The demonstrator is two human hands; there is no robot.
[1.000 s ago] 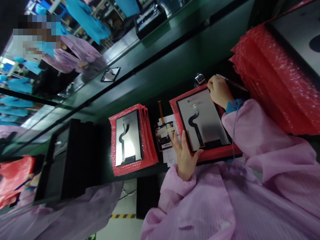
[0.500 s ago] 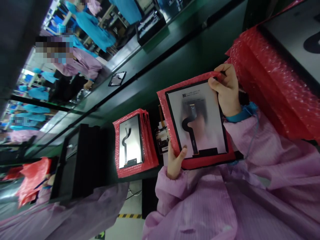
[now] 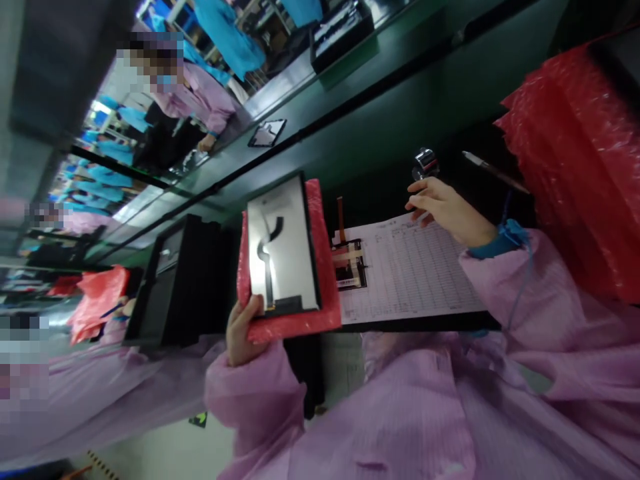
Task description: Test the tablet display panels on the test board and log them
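My left hand (image 3: 243,331) grips the lower left corner of a display panel (image 3: 295,257), thumb on top. The panel has a silvery back and a dark curved flex cable (image 3: 268,263), and lies on a red bubble-wrap sheet (image 3: 327,280), slightly tilted. The stack of wrapped panels is hidden beneath or behind it. My right hand (image 3: 447,210) holds nothing; its fingers are loosely apart above a printed form (image 3: 415,273). Just beyond those fingertips sits a small shiny object (image 3: 426,162) whose kind I cannot make out. A small part with an orange ribbon (image 3: 341,220) lies on the form's left side.
A pen (image 3: 493,170) lies right of the shiny object. Red bubble wrap (image 3: 570,153) is piled at the right, a dark panel on top. Black trays (image 3: 170,287) stand at the left. Across the bench are a small panel (image 3: 267,133) and a co-worker in a pink sleeve (image 3: 210,100).
My left hand has carried the panel and its red wrap leftward over the stack. My right hand has let go and moved above the form, which is now uncovered. The view has shifted.
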